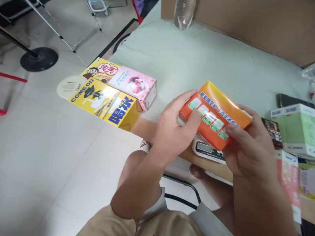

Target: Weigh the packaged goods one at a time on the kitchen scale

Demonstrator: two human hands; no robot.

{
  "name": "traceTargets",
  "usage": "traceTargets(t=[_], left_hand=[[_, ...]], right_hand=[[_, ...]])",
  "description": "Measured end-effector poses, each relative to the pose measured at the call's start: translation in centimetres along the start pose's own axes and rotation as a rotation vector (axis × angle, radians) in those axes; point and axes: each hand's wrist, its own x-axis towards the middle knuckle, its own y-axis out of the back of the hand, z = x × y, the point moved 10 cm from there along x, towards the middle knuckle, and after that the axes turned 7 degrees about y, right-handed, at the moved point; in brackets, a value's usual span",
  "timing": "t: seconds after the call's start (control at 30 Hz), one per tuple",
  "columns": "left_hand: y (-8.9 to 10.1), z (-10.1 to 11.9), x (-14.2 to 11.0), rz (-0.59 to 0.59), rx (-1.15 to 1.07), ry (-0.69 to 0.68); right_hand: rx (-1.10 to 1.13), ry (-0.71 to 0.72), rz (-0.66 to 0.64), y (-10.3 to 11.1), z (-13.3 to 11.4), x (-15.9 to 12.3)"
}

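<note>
Both hands hold an orange soap pack point(214, 114) in the air above the table's near edge, its printed face with a row of green-and-white pictures tilted up toward me. My left hand point(178, 121) grips the pack's left end, thumb on the printed face. On the opposite end, my right hand point(248, 141) has its thumb on the lower right corner and its fingers behind. Below the pack a white scale point(208, 152) with a grey display is partly covered by the pack and my right hand.
Left on the table stand a yellow drink box point(105, 101), a pink box point(134, 83) and another yellow box point(100, 68). To the right are a green box point(295, 129), a dark packet point(273, 132), a pink-white box point(289, 180) and a black phone-like object point(295, 100). A clear bottle point(184, 14) stands behind.
</note>
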Motion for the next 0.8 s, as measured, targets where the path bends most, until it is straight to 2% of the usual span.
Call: traceTargets(t=[0.1, 0.2, 0.27, 0.37, 0.47, 0.57, 0.7, 0.8], left_hand=[[3.6, -0.5, 0.1, 0.166, 0.077, -0.034], [5.6, -1.0, 0.0, 0.251, 0.092, -0.041], [6.2, -1.2, 0.1, 0.268, 0.065, -0.054], [6.7, -1.4, 0.4, 0.266, -0.046, -0.061], [6.8, -1.9, 0.8, 0.245, -0.218, -0.032], [6.8, -2.1, 1.1, 0.232, -0.390, -0.035], [7.1, -2.1, 1.7, 0.231, -0.529, -0.049], [7.4, -2.3, 2.2, 0.193, -0.656, 0.007]], right_hand=[[0.014, -0.050, 0.012, -2.2, 1.3, 1.4], [0.039, -0.048, 0.065, -3.7, 1.4, 3.3], [0.055, -0.022, 0.067, -4.9, 1.0, 5.0], [0.061, 0.012, -0.009, -7.6, 0.5, 7.8], [0.032, -0.030, -0.099, -11.0, 1.5, 10.7], [-0.004, -0.107, -0.192, -15.3, 3.6, 13.5], [-0.017, -0.138, -0.369, -23.1, 6.7, 16.5], [-0.005, -0.147, -0.469, -28.7, 9.0, 17.7]])
